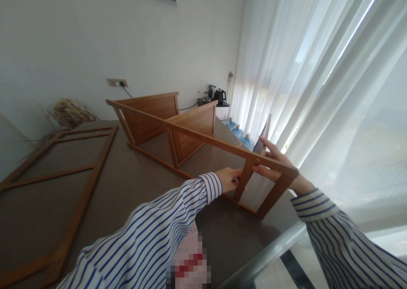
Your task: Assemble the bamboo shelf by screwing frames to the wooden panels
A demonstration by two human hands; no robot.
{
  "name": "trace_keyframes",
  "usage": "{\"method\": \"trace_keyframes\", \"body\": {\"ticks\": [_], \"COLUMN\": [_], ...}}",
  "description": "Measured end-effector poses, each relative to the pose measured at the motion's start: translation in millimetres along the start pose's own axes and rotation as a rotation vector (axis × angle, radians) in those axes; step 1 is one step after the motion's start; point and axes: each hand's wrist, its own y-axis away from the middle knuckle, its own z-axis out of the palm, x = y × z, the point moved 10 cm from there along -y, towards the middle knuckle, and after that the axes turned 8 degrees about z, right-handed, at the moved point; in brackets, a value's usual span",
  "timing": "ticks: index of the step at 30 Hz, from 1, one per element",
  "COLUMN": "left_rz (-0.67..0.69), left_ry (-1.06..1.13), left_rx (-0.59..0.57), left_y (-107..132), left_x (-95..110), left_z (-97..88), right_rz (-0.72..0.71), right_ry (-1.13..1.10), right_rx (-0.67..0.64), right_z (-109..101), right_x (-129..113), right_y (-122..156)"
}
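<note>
A partly built wooden shelf frame (203, 138) stands on its edge on the brown floor, with two panels (193, 125) fixed between its rails. My left hand (229, 179) is closed around a short upright bar (243, 179) near the frame's right end. My right hand (274, 164) reaches behind the top rail at that same end. Its fingers are stretched out against a thin wooden panel (264, 137) that stands tilted there. Both my sleeves are blue and white striped.
A second flat wooden frame (60, 183) lies on the floor at the left. Dried grass (68, 113) sits by the white wall. A kettle (219, 95) stands on a low stand in the corner, with water bottles (241, 135) by the white curtain (318, 89).
</note>
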Motion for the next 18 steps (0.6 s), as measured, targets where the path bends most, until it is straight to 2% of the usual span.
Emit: {"method": "trace_keyframes", "body": {"ticks": [8,14,18], "left_rz": [-0.034,-0.057,-0.05], "left_ry": [0.019,0.072,0.067], "left_rx": [-0.033,-0.058,-0.065], "left_y": [4.5,5.8,3.1], "left_x": [6.0,10.4,5.0], "left_z": [-0.8,-0.1,4.0], "right_rz": [0.05,0.006,-0.013], "right_ry": [0.022,0.021,0.048], "right_rx": [-0.095,-0.127,-0.135], "right_z": [5.2,6.4,6.6], "right_x": [-5.0,-9.6,-10.6], "right_y": [-1.4,-2.3,-3.5]}}
